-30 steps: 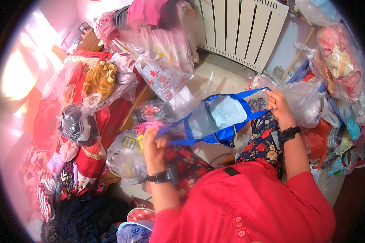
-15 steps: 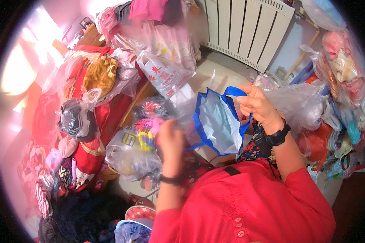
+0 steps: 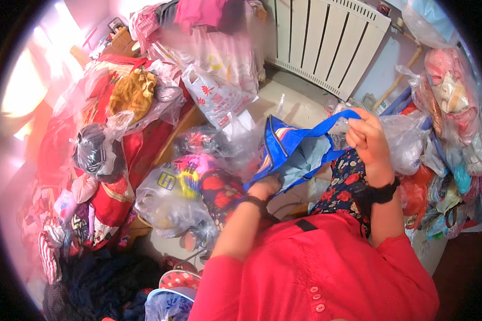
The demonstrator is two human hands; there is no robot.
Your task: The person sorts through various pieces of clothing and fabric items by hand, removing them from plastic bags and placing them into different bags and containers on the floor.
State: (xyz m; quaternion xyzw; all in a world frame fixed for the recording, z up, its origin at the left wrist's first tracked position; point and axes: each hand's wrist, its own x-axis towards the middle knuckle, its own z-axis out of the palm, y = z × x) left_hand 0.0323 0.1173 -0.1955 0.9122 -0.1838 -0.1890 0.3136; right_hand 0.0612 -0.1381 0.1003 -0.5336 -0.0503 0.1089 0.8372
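Bag point(image 3: 292, 152) was held partly open, its handle point(image 3: 334, 122) gripped by fingers point(image 3: 357, 131) of the right hand point(image 3: 369, 142), the left hand point(image 3: 266, 186) too hidden to tell, steadying seemingly needed next.

Red top point(image 3: 284, 267), dark floral trousers point(image 3: 344, 184)

Head-worn fisheye, facing down past red shirt point(image 3: 326, 262); hands point(image 3: 368, 142) near.

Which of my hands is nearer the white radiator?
Right. Your right hand, holding the blue handle, is below the radiator in view; your left hand is farther, low at the blue bag.
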